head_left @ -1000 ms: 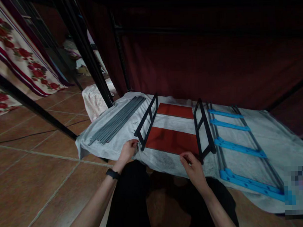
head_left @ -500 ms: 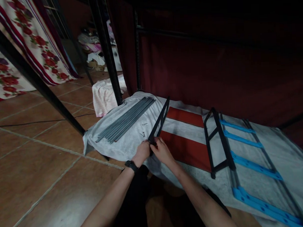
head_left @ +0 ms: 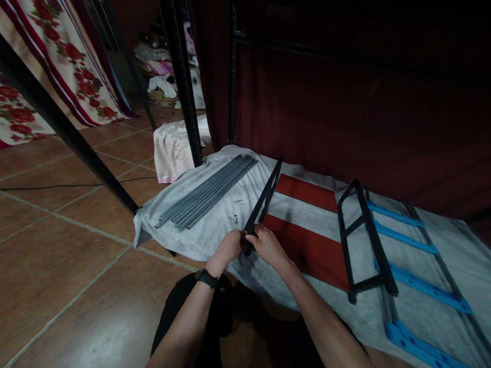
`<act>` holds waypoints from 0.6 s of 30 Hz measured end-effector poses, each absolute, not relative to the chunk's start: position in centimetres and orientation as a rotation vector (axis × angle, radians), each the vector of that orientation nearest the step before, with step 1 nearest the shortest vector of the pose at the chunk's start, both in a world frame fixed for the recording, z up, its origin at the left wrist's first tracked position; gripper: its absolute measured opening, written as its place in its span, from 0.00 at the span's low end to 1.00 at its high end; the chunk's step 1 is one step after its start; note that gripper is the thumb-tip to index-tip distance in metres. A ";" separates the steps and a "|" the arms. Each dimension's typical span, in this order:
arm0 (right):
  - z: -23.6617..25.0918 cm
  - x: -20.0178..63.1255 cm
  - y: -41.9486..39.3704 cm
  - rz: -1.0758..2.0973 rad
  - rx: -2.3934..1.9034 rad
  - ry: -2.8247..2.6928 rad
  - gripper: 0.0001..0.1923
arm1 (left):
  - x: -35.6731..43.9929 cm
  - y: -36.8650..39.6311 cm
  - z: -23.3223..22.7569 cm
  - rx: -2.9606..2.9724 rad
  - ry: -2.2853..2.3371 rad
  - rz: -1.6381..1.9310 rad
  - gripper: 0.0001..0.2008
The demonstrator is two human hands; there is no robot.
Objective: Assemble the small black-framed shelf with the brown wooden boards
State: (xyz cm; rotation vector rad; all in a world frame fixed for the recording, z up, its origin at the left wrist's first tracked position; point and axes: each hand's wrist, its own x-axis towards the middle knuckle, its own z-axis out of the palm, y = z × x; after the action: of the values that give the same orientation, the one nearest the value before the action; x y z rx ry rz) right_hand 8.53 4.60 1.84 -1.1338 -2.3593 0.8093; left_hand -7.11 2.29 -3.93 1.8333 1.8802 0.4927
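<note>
Between the two hands, at the near edge of the grey cloth (head_left: 215,228), the lower end of a black side frame (head_left: 263,203) is pinched by the left hand (head_left: 227,248) and the right hand (head_left: 267,246), fingers closed on it; the frame stands on edge beside the red boards (head_left: 307,243), and a second black frame (head_left: 366,241) stands well to the right, so the build looks barely begun. Grey rods (head_left: 207,193) and small screws (head_left: 235,211) beyond the left hand lie untouched; the joint under the fingers is hidden, the blue rails (head_left: 408,242) run out of view, and the dark backdrop is hard to read.
</note>
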 end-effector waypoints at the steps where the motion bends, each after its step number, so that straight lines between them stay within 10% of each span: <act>1: 1.9 8.6 4.6 0.823 -1.123 -2.354 0.07 | -7.1 2.3 -3.7 1.826 1.873 0.494 0.08; 18: 2.2 9.1 4.9 0.891 -1.085 -2.311 0.09 | -5.9 2.3 -2.7 1.187 1.727 0.735 0.08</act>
State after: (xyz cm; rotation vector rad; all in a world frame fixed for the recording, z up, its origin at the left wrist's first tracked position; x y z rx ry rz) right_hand 9.14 4.87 2.16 -1.0852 -2.3111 0.8908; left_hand -5.90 2.33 -2.69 1.1868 1.7269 0.7347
